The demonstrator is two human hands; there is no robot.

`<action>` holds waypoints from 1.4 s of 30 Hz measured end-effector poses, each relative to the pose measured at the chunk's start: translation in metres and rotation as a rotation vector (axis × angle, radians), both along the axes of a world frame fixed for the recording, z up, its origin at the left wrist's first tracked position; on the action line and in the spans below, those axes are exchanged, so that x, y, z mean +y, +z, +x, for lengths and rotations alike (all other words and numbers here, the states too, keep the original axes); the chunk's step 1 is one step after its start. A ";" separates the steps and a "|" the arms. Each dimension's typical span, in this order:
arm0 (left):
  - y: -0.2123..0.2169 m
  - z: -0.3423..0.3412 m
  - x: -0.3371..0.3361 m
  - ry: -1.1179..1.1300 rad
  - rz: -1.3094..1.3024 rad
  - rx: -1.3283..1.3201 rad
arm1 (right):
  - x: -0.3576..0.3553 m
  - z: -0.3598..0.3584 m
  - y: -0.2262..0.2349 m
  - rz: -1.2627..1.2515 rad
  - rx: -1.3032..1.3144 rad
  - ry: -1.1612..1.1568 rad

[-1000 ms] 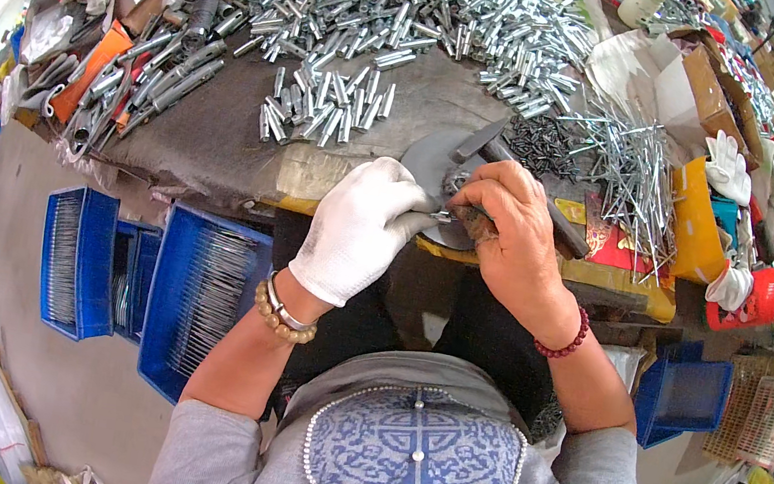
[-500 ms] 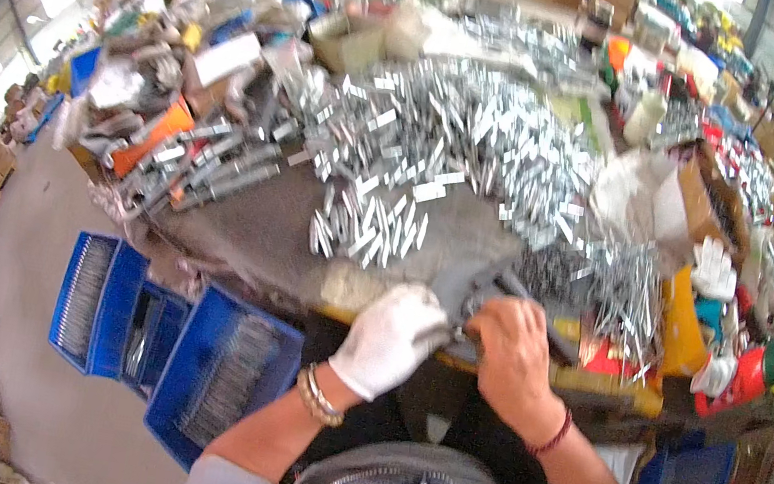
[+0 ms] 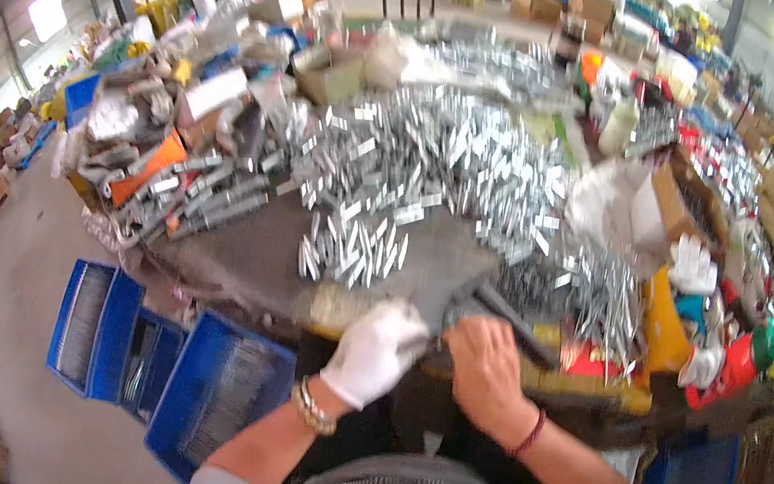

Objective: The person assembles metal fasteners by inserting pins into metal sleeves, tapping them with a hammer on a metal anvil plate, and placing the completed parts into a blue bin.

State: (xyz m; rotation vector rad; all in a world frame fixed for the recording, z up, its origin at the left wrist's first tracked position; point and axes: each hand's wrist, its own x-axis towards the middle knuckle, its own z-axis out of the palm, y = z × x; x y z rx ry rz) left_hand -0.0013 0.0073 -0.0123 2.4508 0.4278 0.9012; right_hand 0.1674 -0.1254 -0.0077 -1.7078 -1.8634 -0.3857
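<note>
My left hand (image 3: 373,351), in a white glove, and my bare right hand (image 3: 486,364) meet at the near edge of a grey work table (image 3: 253,256). Between them they grip a small metal piece beside a dark angled tool or fixture (image 3: 498,310); motion blur hides the piece itself. Just beyond the hands lies a small cluster of silver metal parts (image 3: 351,246). Behind it spreads a large heap of the same shiny parts (image 3: 441,154).
Blue crates (image 3: 216,392) holding metal rods stand on the floor at lower left. Longer metal bars (image 3: 202,197) and an orange object lie at the table's left. A white glove (image 3: 694,265), yellow and red containers (image 3: 661,331) and cardboard boxes crowd the right side.
The view has tilted upward, showing more of the table and hall beyond. Both hands stay together at the table edge on the same piece.
</note>
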 end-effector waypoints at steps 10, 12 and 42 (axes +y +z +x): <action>0.005 0.004 0.001 0.023 -0.136 0.068 | 0.008 0.001 -0.003 0.069 -0.010 -0.001; 0.003 0.005 0.002 0.023 -0.119 0.071 | 0.007 0.002 0.010 0.072 -0.024 0.007; 0.001 0.001 -0.001 0.004 -0.138 0.061 | 0.003 0.009 0.009 -0.021 0.149 0.011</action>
